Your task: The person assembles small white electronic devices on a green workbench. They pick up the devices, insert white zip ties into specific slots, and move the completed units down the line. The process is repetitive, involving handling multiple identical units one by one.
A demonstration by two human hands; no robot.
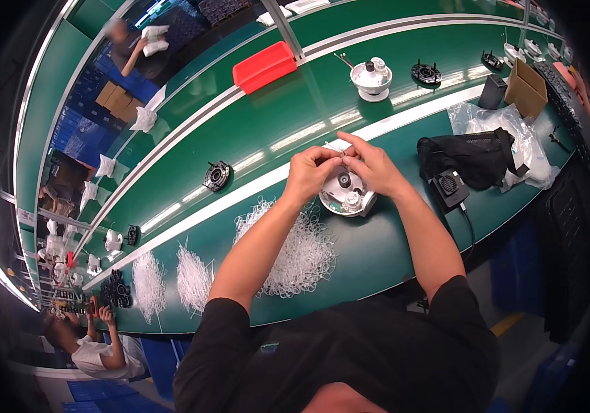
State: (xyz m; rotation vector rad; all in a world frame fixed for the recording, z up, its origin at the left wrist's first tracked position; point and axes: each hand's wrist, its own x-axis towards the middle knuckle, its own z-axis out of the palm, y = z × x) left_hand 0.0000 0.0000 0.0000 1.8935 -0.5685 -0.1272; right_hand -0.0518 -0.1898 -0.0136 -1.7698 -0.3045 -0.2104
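The dark shirt [350,344] is nearest, and bare forearms reach from it across the worktop [391,261]. The left hand [306,173] and right hand [379,171] meet over a white round device [334,200], which sits on the worktop with its lens and inner parts facing up, probably so that they can be reached. The fingers of each hand are drawn nearly closed in a fine pinch, on what looks like a thin pale strand [337,147]; one right finger stands out straight, perhaps to keep clear. Exactly what lies between the tips is hidden. Loose white loops [298,258] are heaped beside the left forearm, seemingly for easy reach. A black bag [461,160] lies to the right, apart from the device.
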